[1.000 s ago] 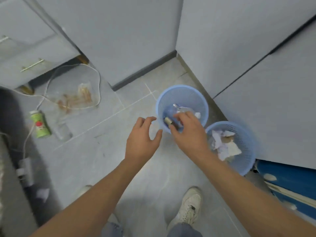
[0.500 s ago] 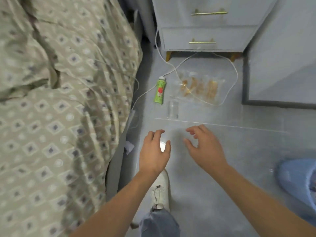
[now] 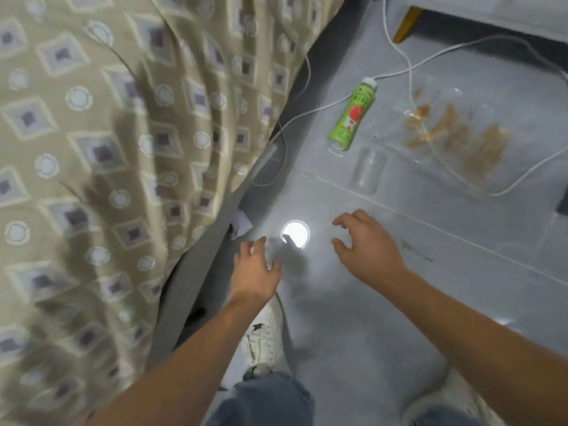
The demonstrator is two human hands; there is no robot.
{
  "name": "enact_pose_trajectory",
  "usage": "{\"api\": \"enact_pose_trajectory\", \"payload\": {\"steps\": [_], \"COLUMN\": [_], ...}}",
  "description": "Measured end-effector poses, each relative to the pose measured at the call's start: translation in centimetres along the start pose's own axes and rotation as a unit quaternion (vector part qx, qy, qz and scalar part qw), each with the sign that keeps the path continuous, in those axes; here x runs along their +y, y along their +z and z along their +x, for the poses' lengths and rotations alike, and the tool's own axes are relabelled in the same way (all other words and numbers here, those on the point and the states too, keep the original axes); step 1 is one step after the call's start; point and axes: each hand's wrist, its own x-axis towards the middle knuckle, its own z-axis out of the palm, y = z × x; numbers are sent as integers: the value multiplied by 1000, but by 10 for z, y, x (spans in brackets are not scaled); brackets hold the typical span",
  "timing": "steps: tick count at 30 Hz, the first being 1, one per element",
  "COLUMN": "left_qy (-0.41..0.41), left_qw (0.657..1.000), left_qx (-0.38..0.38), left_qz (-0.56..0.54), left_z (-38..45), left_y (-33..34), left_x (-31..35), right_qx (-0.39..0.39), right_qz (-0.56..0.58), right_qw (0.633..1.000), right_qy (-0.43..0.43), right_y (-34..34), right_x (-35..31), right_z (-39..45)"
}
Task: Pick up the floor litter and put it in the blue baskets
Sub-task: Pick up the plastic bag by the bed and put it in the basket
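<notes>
Now the view has swung off the blue baskets, which are out of sight, to the floor beside the bed (image 3: 92, 149). Both hands are empty: left hand (image 3: 255, 272) and right hand (image 3: 365, 250) reach with loosely spread fingers. Remaining litter: green bottle (image 3: 352, 118), clear cup (image 3: 367, 170), crumpled paper (image 3: 241, 226) half-hidden under the bed. Motion blur softens everything.

Patterned bedspread (image 3: 107, 179) blurred and cut off at left edge. Crumpled paper (image 3: 241, 224) partly hidden under bed edge. Clear cup (image 3: 368, 170) outline barely discernible.

Head view — downward, near floor (image 3: 353, 318)
</notes>
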Motion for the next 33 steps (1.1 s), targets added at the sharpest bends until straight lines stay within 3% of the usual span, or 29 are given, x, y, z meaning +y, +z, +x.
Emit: {"api": "enact_pose_trajectory", "payload": {"steps": [9,17,24,33], "left_qy": [-66,30,49,176], "left_qw": [993,985,987,968], "left_qx": [82,166,151,148], "left_qz": [59,40,9,-103], "left_z": [106,125,117,104], "left_y": [57,68,64,40], "left_x": [-35,-35,-12,85], "right_qx": [-5,6,19,91], "right_qz": [-41,-48,-57,-48], "right_qw": [998,998,997,994], "right_qy": [-57,-49,-46,-31], "right_y": [60,77,64,-6], "right_x": [46,51,51,61], "right_z": [66,91,78,79]}}
